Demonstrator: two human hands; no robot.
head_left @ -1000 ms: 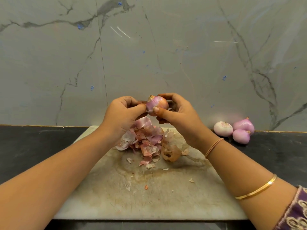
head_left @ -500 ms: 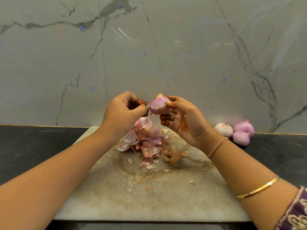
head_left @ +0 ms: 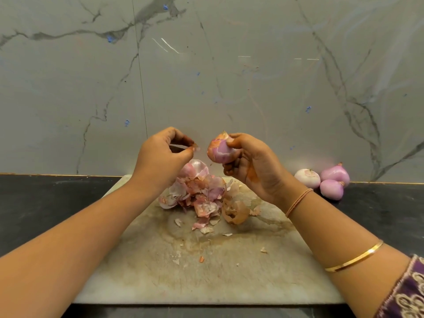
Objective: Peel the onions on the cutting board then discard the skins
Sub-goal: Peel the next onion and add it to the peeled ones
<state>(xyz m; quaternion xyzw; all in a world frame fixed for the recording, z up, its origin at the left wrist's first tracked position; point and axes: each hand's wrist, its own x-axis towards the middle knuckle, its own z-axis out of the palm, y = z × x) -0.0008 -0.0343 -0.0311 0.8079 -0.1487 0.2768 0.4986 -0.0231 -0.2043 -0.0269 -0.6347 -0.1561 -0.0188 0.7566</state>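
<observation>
Head view. Holds a partly peeled onion (head_left: 221,151) in the right hand (head_left: 254,171), up in the air above the 12 o'clock end of the cutting board (head_left: 206,271). Grips it with the thumb on top near the pointed tip and the fingers curled underneath. Shows bare purple flesh toward the camera, with brown-orange skin clinging along the onion's 9 o'clock side and at its tip.

Pinches a small scrap of skin (head_left: 197,148) between thumb and fingertips of the left hand (head_left: 160,157), at 9 o'clock of the onion, near it but not touching. Keeps both hands at about the same height, above a pile of skins (head_left: 199,191) heaped at the board's 12 o'clock end. Includes pink and white flakes in that pile, plus one curled brown shell (head_left: 235,211) at its 4 o'clock edge and loose crumbs scattered toward the board's centre.

Places three peeled onions (head_left: 331,189) off the board at its 2 o'clock, bunched together and touching, on the dark counter (head_left: 46,203) against the grey marble wall (head_left: 229,76). Wears a thread band (head_left: 298,201) at the right wrist, a gold bangle (head_left: 354,257) farther up the forearm, and a purple embroidered sleeve (head_left: 408,292) at the 4 o'clock corner.
</observation>
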